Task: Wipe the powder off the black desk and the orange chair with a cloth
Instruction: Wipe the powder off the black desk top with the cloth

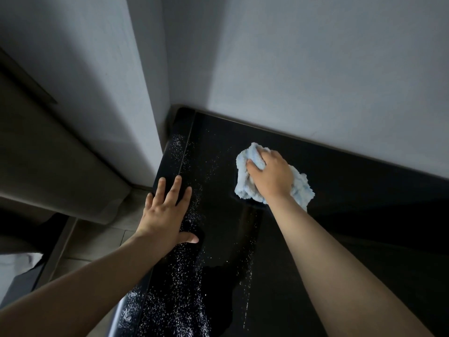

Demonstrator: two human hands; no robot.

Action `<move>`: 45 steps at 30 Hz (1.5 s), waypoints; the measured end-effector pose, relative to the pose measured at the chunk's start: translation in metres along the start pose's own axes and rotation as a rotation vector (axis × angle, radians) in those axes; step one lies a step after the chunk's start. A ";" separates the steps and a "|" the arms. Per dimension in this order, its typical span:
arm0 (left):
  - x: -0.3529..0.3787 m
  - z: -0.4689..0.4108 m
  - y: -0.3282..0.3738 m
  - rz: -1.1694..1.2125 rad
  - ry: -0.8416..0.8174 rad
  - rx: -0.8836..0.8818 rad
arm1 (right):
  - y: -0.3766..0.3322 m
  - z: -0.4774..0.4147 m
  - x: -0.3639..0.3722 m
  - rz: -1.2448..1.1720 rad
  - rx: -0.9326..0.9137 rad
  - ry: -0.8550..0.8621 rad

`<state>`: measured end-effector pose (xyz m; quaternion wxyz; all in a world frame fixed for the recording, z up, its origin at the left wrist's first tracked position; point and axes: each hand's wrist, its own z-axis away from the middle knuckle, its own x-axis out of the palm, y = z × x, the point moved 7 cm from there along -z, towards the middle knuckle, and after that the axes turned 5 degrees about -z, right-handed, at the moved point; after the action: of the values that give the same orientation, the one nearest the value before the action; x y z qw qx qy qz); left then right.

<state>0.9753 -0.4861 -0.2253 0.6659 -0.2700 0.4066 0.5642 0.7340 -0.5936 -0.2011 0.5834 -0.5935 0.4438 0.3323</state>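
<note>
Both forearms are bare along their whole visible length. The left hand (pixel 167 215) and the right hand (pixel 272 176) are bare as well.

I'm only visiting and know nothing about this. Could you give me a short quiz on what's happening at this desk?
1. True or false: the left hand lies flat on the black desk, holding nothing.
2. Which hand grips the light blue cloth? A) left B) right C) both
3. Fill in: most of the white powder lies nearer the ___ hand.
Key: 1 true; 2 B, the right hand; 3 left.
</note>
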 end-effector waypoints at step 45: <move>0.010 0.056 0.011 0.071 0.041 0.087 | -0.005 0.150 -0.013 -0.033 -0.008 0.056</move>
<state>0.9782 -0.4329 -0.2032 0.6480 -0.2377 0.4539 0.5635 0.7525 -0.4445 -0.2022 0.5739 -0.6122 0.4485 0.3078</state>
